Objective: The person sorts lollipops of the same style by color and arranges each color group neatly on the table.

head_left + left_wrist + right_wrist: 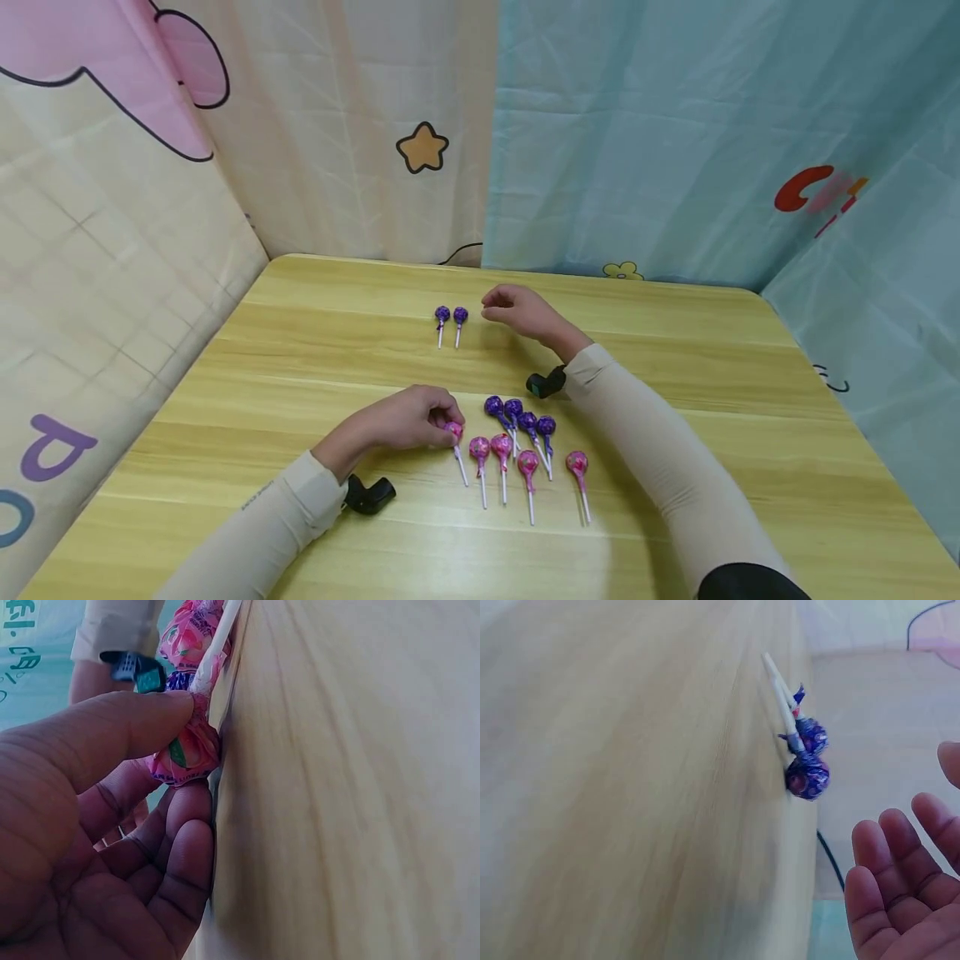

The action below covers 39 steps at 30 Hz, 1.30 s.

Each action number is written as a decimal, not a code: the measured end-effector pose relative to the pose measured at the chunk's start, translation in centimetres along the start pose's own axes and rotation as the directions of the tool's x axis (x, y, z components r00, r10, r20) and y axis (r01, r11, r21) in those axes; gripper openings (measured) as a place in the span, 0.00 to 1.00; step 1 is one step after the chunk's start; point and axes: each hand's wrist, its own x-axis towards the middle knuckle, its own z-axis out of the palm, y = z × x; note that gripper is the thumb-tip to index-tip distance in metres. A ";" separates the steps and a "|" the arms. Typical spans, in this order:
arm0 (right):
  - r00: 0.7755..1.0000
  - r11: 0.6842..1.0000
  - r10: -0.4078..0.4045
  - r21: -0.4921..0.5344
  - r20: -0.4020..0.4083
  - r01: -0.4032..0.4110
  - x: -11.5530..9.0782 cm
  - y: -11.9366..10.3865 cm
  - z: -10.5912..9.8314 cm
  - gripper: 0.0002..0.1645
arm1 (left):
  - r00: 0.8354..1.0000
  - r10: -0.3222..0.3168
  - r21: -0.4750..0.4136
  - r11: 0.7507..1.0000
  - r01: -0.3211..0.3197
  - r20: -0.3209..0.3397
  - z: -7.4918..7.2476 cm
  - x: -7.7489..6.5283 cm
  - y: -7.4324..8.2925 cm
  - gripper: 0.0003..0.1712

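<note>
My left hand [411,418] pinches a pink-wrapped lollipop [189,756] by its head, thumb on the wrapper and fingers below, low over the wooden table. Its white stick points toward the near edge. To the right of that hand lie more pink lollipops [528,463], sticks toward me, one set apart at the right. Just behind them is a cluster of purple lollipops [513,408]. Farther back, two purple lollipops [452,315] lie side by side. My right hand [525,313] hovers just right of that pair, holding nothing, its fingers loosely bent in the right wrist view.
The wooden table [315,333] has a rounded back edge against printed curtains [600,150]. Black wrist devices [369,495] hang below both sleeves. My right forearm [660,450] reaches over the table's right side, beside the lollipops.
</note>
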 end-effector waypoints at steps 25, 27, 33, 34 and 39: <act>0.998 0.998 -0.045 0.053 0.040 0.043 -15.0 1.1 -3.5 0.16 | 1.000 -0.020 -0.001 1.000 0.020 0.003 -0.1 0.3 0.3 0.06; 0.998 0.998 -0.036 0.045 0.047 0.034 -15.8 1.4 -3.4 0.15 | 1.000 -0.019 0.000 1.000 0.019 0.005 -0.2 0.2 0.3 0.06; 0.997 0.999 -0.044 0.005 0.070 0.044 -17.9 2.2 -2.8 0.12 | 1.000 -0.010 -0.006 1.000 0.010 0.011 -0.2 0.3 0.3 0.05; 0.996 0.999 -0.045 0.000 0.077 0.045 -18.2 2.3 -2.7 0.12 | 1.000 -0.009 -0.006 1.000 0.009 0.012 -0.2 0.3 0.3 0.05; 0.990 0.999 -0.053 -0.003 0.133 0.054 -19.4 3.0 -2.4 0.12 | 1.000 -0.012 -0.003 1.000 0.012 0.015 -0.2 0.3 0.5 0.05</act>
